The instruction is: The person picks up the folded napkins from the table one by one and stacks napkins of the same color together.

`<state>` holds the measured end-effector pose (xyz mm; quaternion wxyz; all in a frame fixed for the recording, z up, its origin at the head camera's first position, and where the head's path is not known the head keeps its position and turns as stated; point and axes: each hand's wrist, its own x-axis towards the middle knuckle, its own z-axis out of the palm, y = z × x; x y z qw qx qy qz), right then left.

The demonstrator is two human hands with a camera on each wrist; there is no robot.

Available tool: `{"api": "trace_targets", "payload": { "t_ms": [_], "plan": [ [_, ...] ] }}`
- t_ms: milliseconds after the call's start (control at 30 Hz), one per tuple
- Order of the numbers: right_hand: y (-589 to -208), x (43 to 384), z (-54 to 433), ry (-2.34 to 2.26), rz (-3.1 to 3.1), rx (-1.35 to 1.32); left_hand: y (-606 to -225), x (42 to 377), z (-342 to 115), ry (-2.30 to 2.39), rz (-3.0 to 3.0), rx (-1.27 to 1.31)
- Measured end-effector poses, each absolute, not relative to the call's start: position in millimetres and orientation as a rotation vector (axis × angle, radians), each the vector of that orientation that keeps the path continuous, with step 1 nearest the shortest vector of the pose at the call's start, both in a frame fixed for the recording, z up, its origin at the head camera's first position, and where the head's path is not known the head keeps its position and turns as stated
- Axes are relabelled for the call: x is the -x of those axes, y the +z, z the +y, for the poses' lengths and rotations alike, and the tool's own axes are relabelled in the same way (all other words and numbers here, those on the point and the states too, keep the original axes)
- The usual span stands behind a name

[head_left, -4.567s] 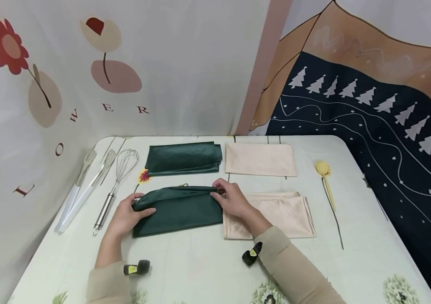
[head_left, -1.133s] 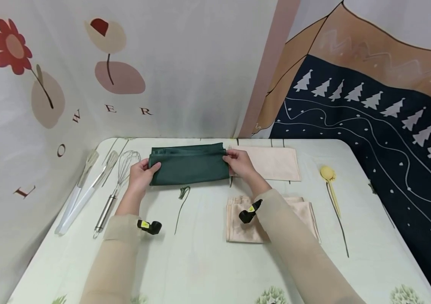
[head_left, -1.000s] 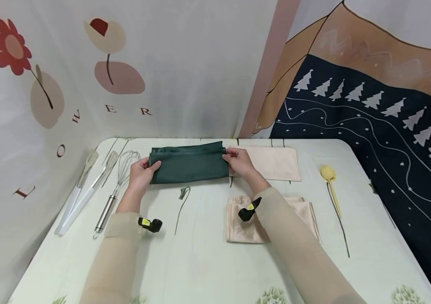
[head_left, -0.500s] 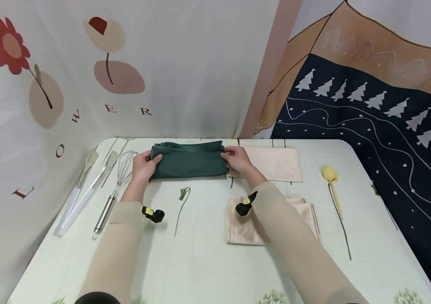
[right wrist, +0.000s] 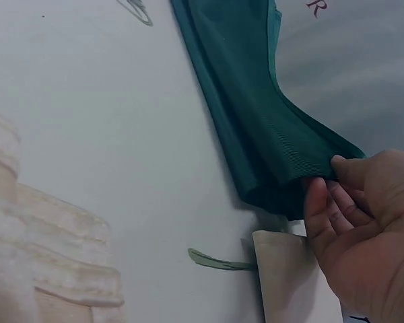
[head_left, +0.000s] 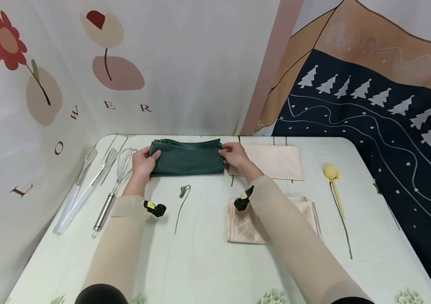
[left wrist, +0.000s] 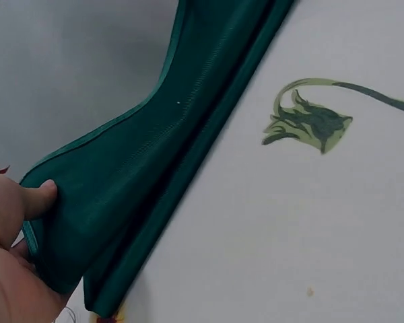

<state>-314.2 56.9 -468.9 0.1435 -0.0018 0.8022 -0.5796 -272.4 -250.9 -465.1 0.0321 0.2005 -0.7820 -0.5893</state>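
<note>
Both hands hold a folded dark green cloth by its two ends at the back of the table. It overlaps the spot of another folded green cloth, which is hidden beneath it. My left hand pinches the left end, thumb on the near face, fingers behind; the left wrist view shows the thumb pressed on the fabric. My right hand pinches the upper right corner between thumb and fingers. In the right wrist view, the cloth's folded layers hang just beside a pale pink cloth.
Two folded pale pink cloths lie on the right: a back one and a front one partly under my right forearm. A whisk and two white-handled utensils lie left. A yellow spoon-like utensil lies far right.
The held green cloth has gone from the table's middle to the back, over the other green cloth. In the last second it has come lower and slightly farther back, with both hands still holding it.
</note>
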Motion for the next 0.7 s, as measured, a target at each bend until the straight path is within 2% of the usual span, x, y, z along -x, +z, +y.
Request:
{"api": "trace_targets", "payload": {
  "t_ms": [700],
  "plan": [
    [-466,303,67,-1.614,2.408,0.022,-470,265,-263,-1.617,-2.522,-0.583]
  ]
}}
